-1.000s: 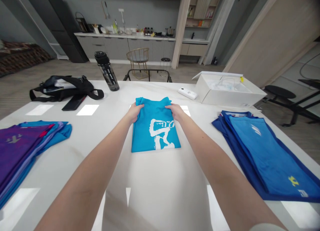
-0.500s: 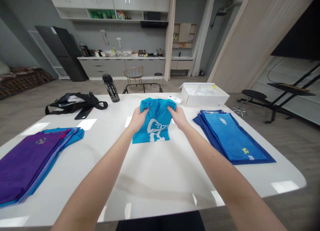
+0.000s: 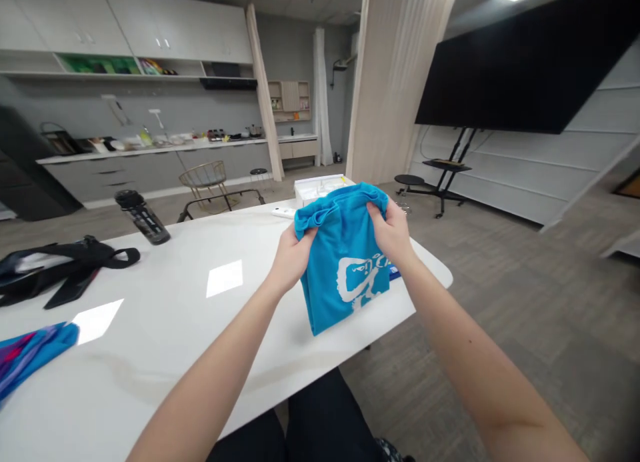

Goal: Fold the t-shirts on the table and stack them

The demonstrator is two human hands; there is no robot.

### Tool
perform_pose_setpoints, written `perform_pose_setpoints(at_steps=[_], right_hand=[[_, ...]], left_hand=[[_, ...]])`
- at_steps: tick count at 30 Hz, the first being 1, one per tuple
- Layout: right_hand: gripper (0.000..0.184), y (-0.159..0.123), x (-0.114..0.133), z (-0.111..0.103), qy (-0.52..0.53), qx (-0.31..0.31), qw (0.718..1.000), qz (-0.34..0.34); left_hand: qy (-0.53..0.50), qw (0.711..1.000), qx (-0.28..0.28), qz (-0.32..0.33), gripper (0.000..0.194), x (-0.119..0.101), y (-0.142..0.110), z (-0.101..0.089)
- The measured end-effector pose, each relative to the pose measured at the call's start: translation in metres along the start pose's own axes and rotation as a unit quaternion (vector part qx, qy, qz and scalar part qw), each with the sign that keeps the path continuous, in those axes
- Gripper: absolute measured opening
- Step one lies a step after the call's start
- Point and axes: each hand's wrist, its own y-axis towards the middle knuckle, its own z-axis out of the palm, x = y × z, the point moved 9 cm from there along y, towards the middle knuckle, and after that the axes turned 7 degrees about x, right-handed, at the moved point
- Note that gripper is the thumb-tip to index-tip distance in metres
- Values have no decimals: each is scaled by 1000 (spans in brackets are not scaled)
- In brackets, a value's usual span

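Observation:
A bright blue folded T-shirt (image 3: 330,269) with a white print hangs between my two hands, above the right part of the white table (image 3: 190,329). My left hand (image 3: 293,255) pinches its upper left corner, thumb on the near side. At the upper right corner, my right hand (image 3: 390,229) grips the cloth the same way. Behind the shirt, only a small dark blue bit of the pile of blue shirts (image 3: 395,273) shows; the rest is hidden. At the left edge lies part of another pile of folded shirts (image 3: 40,355), purple and blue.
A white box (image 3: 320,187) stands behind the shirt, with a small white object (image 3: 283,212) beside it. To the left are a dark bottle (image 3: 143,217), a black bag (image 3: 60,262) and a phone (image 3: 73,287). A chair (image 3: 220,199) stands past the far edge.
The view has swung to the right. My hands have lifted the blue T-shirt and carried it right, over the pile of blue shirts, which it now mostly covers from sight.

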Motion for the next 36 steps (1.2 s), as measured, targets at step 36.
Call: perform_pose_setpoints(at_steps=[36], right_hand=[[53,51,-401,6,-326,178,891,260]], left_hand=[[240,950,-119,-160,73,311,150,61]])
